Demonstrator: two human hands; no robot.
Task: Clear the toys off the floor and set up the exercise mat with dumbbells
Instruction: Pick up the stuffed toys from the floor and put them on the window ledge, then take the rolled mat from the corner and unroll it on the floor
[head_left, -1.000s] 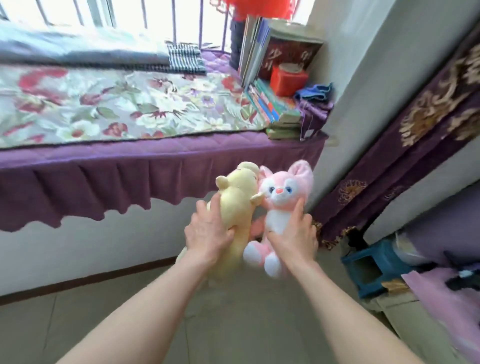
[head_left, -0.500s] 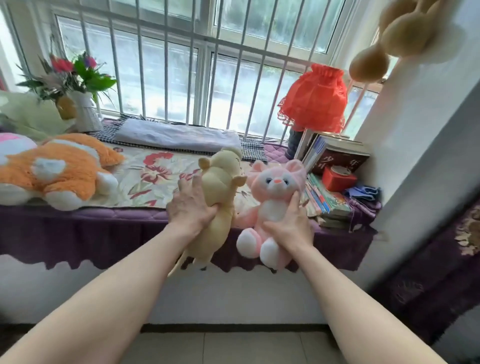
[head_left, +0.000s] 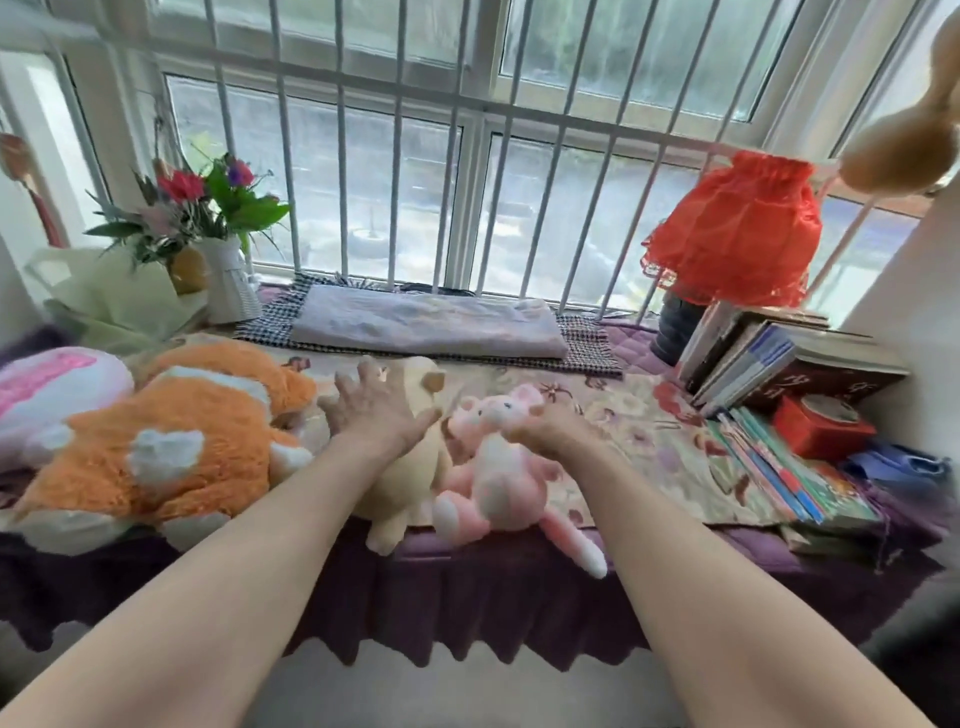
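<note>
Wide window seat (head_left: 649, 447) under a barred window, covered in floral cloth with a purple skirt. At its left, a big orange plush (head_left: 156, 441), lying just beside the two smaller toys. Cream plush (head_left: 410, 478) flat on the seat near the front edge, under and just past the left hand (head_left: 376, 410); fingers spread, palm resting on top, not gripping. Pink plush (head_left: 498, 467) touching the cream one on its right (tail hanging over the edge), head beneath the right hand (head_left: 550, 428); fingers curled over it, grip impossible to confirm through blur.
</note>
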